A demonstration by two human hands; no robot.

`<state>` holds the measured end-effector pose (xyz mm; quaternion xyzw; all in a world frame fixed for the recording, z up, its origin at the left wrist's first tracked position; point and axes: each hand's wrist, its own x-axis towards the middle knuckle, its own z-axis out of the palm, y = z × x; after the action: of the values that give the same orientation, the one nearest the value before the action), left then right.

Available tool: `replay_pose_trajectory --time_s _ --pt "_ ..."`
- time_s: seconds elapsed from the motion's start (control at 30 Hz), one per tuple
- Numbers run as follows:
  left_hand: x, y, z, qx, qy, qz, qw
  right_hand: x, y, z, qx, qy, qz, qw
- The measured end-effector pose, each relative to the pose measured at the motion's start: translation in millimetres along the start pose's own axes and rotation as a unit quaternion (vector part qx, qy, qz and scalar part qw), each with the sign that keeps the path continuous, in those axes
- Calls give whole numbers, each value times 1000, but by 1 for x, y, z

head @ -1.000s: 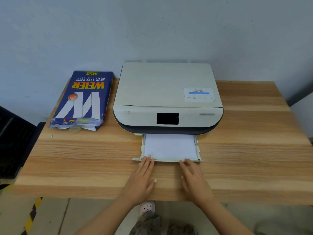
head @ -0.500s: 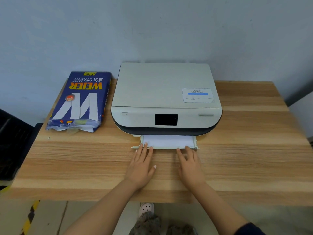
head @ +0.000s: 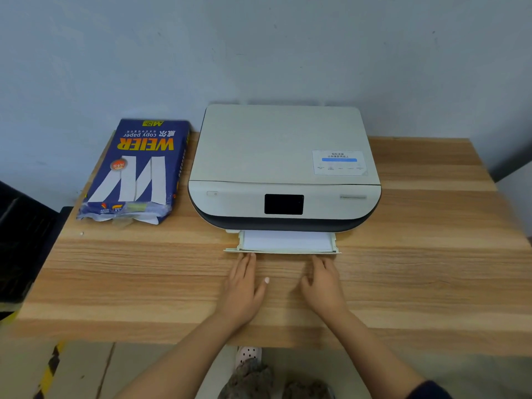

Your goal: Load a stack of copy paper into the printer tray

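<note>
A beige printer (head: 283, 156) with a dark screen sits at the back of the wooden table (head: 431, 269). Its paper tray (head: 230, 250) sticks out a short way from the front, with a white paper stack (head: 286, 241) lying in it. My left hand (head: 243, 286) lies flat on the table, fingertips touching the tray's front lip near its left end. My right hand (head: 324, 283) rests flat too, fingertips at the lip near its right end. Neither hand holds anything.
A torn-open blue ream of copy paper (head: 135, 171) lies left of the printer. A grey wall stands right behind both. A dark object (head: 20, 240) sits off the table's left edge. The table's front edge is near my forearms.
The tray with the paper has slid most of the way into the printer, and both hands followed it forward with their fingertips on its front lip.
</note>
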<state>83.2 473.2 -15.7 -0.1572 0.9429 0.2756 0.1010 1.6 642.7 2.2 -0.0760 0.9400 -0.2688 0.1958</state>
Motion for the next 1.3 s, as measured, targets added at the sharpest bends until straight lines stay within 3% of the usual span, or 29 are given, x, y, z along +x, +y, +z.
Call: replay_pose_trajectory --time_s 0.97,1.3 --pt "55 3 -22 13 29 11 999 60 -17 -9 1 -12 -5 1000" --pt "57 6 -43 -31 -11 20 999 51 -14 -28 -29 -48 -35 998"
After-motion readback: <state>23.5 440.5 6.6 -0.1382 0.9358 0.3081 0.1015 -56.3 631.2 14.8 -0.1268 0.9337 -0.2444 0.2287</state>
